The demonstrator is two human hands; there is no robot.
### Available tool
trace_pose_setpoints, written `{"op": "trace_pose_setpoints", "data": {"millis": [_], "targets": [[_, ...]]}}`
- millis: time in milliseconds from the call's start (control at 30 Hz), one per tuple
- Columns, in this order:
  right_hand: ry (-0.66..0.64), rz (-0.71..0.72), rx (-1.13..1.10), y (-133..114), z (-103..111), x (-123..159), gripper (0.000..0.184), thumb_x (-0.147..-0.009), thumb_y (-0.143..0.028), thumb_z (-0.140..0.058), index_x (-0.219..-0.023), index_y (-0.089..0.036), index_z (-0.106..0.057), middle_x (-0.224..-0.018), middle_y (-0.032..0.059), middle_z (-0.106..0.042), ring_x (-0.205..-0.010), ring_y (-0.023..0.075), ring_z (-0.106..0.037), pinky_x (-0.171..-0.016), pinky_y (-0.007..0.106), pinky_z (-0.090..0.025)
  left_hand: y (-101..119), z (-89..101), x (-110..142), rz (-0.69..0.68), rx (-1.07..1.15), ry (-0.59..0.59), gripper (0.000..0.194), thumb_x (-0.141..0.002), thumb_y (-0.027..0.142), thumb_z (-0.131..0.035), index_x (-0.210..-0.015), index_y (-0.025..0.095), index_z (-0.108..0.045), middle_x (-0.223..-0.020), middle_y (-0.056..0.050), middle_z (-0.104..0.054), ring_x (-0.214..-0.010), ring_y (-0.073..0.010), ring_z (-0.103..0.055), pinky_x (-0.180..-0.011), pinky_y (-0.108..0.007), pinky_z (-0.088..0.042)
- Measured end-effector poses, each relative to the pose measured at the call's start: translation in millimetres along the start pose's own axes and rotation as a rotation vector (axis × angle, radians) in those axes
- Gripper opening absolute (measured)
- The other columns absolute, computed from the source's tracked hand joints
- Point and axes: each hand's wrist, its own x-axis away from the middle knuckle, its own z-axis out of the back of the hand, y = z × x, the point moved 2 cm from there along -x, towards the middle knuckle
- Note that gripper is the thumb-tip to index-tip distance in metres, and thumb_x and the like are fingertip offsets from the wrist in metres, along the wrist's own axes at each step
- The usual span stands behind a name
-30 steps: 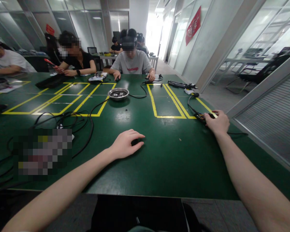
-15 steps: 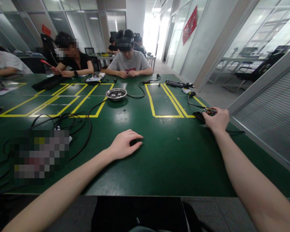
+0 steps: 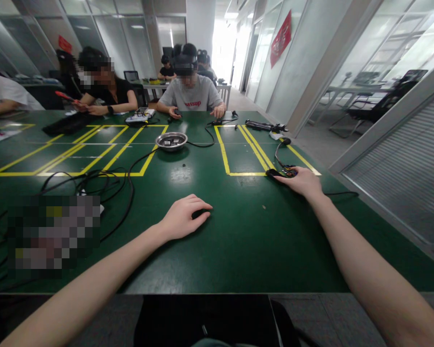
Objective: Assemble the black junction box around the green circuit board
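Note:
My left hand (image 3: 184, 217) rests on the green table (image 3: 217, 260) near its middle. Its fingers and thumb are apart, with only a dark shadow in the gap. Over on the right, my right hand (image 3: 302, 182) is closed round a black device with coloured wires (image 3: 291, 171). A flat black part (image 3: 276, 174) sticks out past my fingertips, by the corner of a yellow tape outline. Much of the device is hidden by my hand. A thin cable (image 3: 278, 153) leads up from it toward a black plug-like end (image 3: 285, 141).
A steel bowl (image 3: 171, 140) with small metal parts stands at the middle. Black cables (image 3: 90, 180) coil on the left beside a blurred-out object (image 3: 54, 236). A folded black tripod-like thing (image 3: 262, 126) lies at the far right. Across the table sits a co-worker (image 3: 190, 94).
My right hand has moved left with the black device, which now lies nearer the yellow tape corner. My left hand has stayed put. The co-worker opposite has spread their hands apart.

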Motion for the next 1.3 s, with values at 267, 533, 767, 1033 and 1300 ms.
{"op": "trace_pose_setpoints", "data": {"millis": [267,533,767,1033,1300], "targets": [[-0.26,0.491,-0.16,-82,-5,51,0.069,-0.075,-0.062,-0.081,-0.129,-0.02,-0.07,-0.124,0.0132,-0.069,-0.113,0.0336,-0.068,-0.1,0.047,-0.056,-1,-1.6,0,0.013,0.003,0.003,0.022,-0.098,0.028,-0.062,-0.115,0.021,-0.074,-0.109,-0.006,-0.079,-0.101,-0.0228,-0.071,-0.092,-0.04,-0.059],[-0.635,1.126,-0.425,-147,3,143,0.07,-0.072,-0.057,-0.088,-0.13,-0.022,-0.069,-0.124,0.0099,-0.067,-0.107,0.0272,-0.071,-0.095,0.038,-0.057,4,11.1,-1,-0.14,-0.025,0.005,0.035,-0.088,0.031,-0.072,-0.12,0.019,-0.07,-0.12,-0.012,-0.072,-0.111,-0.028,-0.066,-0.098,-0.043,-0.055],[-0.613,1.17,-0.319,-155,8,156,0.063,-0.073,-0.059,-0.086,-0.124,-0.025,-0.071,-0.127,0.0084,-0.064,-0.097,0.0248,-0.072,-0.084,0.037,-0.057,14,8.2,2,-0.197,0.009,-0.101,0.008,-0.089,0.026,-0.065,-0.085,0.02,-0.068,-0.087,-0.005,-0.069,-0.08,-0.0179,-0.065,-0.07,-0.029,-0.05],[-0.436,1.145,-0.226,-156,9,152,0.05,-0.072,-0.041,-0.082,-0.113,-0.018,-0.065,-0.12,0.0129,-0.064,-0.103,0.03,-0.063,-0.091,0.045,-0.051,11,3.4,3,-0.07,-0.054,-0.154,0.006,-0.082,0.024,-0.066,-0.086,0.019,-0.067,-0.071,0.002,-0.061,-0.065,-0.0136,-0.058,-0.061,-0.024,-0.042],[-0.384,1.066,-0.264,-154,0,155,0.071,-0.072,-0.037,-0.076,-0.136,-0.016,-0.054,-0.132,0.017,-0.06,-0.121,0.0354,-0.053,-0.106,0.054,-0.044,0,2.6,0,0.038,-0.139,-0.108,0.023,-0.087,0.024,-0.064,-0.107,0.019,-0.075,-0.078,0.0,-0.069,-0.068,-0.0149,-0.065,-0.066,-0.025,-0.046]]}}
